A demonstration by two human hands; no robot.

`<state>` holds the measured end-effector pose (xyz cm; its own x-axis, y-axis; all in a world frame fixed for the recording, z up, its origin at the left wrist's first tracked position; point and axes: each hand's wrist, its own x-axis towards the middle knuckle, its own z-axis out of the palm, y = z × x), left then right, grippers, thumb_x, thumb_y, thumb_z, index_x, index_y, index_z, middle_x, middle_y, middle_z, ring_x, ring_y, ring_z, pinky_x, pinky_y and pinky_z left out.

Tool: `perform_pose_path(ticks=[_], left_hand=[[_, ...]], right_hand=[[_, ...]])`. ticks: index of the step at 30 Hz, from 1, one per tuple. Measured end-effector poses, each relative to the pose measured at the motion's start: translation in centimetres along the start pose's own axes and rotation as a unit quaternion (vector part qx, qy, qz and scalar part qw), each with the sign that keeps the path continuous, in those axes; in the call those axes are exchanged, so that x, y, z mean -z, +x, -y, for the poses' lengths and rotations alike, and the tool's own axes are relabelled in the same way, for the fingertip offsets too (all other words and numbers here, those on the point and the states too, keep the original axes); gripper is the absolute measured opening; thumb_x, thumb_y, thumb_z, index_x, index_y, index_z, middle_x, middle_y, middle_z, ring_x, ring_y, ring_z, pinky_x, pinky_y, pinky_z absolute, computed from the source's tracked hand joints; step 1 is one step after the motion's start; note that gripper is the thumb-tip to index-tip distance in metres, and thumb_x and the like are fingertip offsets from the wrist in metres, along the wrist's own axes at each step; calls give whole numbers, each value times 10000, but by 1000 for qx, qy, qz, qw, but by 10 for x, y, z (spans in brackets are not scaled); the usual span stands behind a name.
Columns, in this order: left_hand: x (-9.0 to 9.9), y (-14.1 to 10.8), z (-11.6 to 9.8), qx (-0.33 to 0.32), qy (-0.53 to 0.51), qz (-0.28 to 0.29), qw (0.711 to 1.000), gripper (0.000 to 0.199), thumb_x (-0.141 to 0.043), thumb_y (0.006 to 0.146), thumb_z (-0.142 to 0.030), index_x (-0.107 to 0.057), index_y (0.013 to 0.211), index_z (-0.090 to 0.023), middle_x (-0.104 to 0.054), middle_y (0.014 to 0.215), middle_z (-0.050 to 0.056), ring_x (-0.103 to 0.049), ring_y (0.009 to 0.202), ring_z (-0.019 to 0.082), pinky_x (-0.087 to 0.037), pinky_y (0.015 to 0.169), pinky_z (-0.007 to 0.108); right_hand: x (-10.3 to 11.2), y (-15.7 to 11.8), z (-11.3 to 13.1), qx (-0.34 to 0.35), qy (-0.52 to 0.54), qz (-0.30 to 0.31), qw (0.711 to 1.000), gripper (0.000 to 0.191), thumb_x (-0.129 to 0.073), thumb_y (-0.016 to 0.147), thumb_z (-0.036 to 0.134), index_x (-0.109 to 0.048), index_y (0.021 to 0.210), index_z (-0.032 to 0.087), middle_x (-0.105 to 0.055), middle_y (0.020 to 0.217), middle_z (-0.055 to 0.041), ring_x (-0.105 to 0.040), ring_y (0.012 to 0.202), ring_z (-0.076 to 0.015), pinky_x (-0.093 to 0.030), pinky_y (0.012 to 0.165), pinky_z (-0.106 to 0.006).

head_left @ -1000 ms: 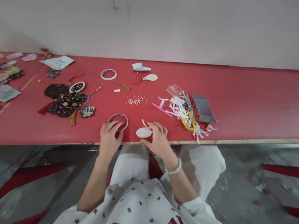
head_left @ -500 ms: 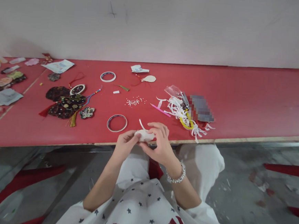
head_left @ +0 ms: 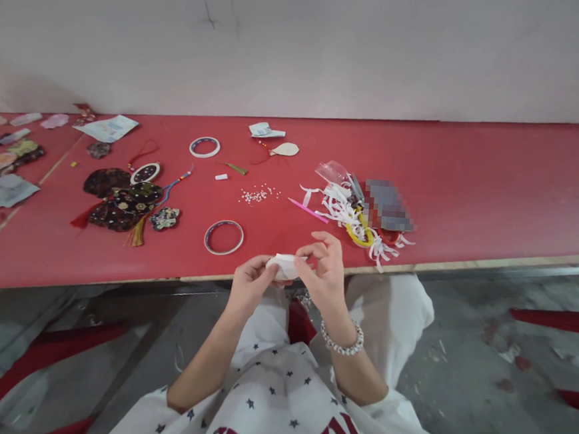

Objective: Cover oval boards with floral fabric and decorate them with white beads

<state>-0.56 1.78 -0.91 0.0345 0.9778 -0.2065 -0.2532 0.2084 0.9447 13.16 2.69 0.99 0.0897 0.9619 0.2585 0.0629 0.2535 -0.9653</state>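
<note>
- Red counter (head_left: 487,186), backed by a pale wall (head_left: 332,53); small craft parts are spread across it.
- White oval piece (head_left: 284,268): held between both hands at the counter's near edge.
- Left hand (head_left: 253,282): closed narrowly on the piece's left end, thumb laid on top.
- Right hand (head_left: 323,273): thumb set at the right end, some fingers raised; whether a pinch is made cannot be told.
- Handling: the piece is probably best steadied by the left hand, pressed lightly lest it crease, and kept away from the loose beads (head_left: 255,195).
</note>
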Motion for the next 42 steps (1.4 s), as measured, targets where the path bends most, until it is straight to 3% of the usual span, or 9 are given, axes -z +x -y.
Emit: perform_pose_path(ticks=[7,14,23,30,34,38,42], left_hand=[[-5,-4,1,-14,3,-6,1000,408,-721,644,-490,-615,855,-158,-692,674,20,-646,509,165,-537,496,271],[-6,-4,2,-25,9,-8,1000,390,-722,647,-477,-613,844,-158,-685,685,18,-654,551,169,-539,496,265],[-8,-7,2,-37,22,-29,999,373,-699,671,-475,-610,847,-159,-662,639,-1,-611,472,138,-532,489,262],[-12,-8,2,-81,57,-88,991,281,-637,740,-431,-605,700,-154,-608,568,-25,-563,482,94,-477,465,186],[-13,-9,2,-117,75,-130,982,272,-616,761,-395,-567,633,-160,-548,506,-47,-516,451,73,-432,448,161],[-11,-11,8,-134,87,-152,975,253,-606,773,-381,-579,650,-162,-555,521,-45,-524,459,78,-431,451,166],[-6,-13,14,-138,86,-168,972,245,-605,780,-395,-588,691,-167,-547,536,-54,-514,444,76,-442,441,175]], right_hand=[[3,-3,-3,31,-134,14,990,224,-565,758,188,-502,968,237,-599,893,-22,-577,744,-144,-471,624,-283],[3,-3,-4,34,-139,11,990,252,-543,740,144,-498,975,224,-588,859,-16,-558,717,-136,-471,674,-299],[0,-6,1,20,-159,6,987,267,-526,724,134,-478,971,225,-574,859,-20,-550,726,-140,-464,635,-277],[-5,-12,5,5,-156,18,988,302,-517,744,131,-468,1026,227,-585,862,-19,-548,746,-145,-472,644,-271],[-8,-12,11,27,-208,28,977,294,-553,766,187,-475,1046,229,-610,837,-23,-550,834,-179,-463,729,-318],[-12,-11,13,37,-260,20,965,250,-584,797,269,-496,1027,225,-615,790,-7,-556,801,-182,-401,833,-381],[-11,-5,16,-5,-302,23,953,264,-630,769,339,-548,988,216,-598,782,-21,-532,812,-208,-388,805,-383]])
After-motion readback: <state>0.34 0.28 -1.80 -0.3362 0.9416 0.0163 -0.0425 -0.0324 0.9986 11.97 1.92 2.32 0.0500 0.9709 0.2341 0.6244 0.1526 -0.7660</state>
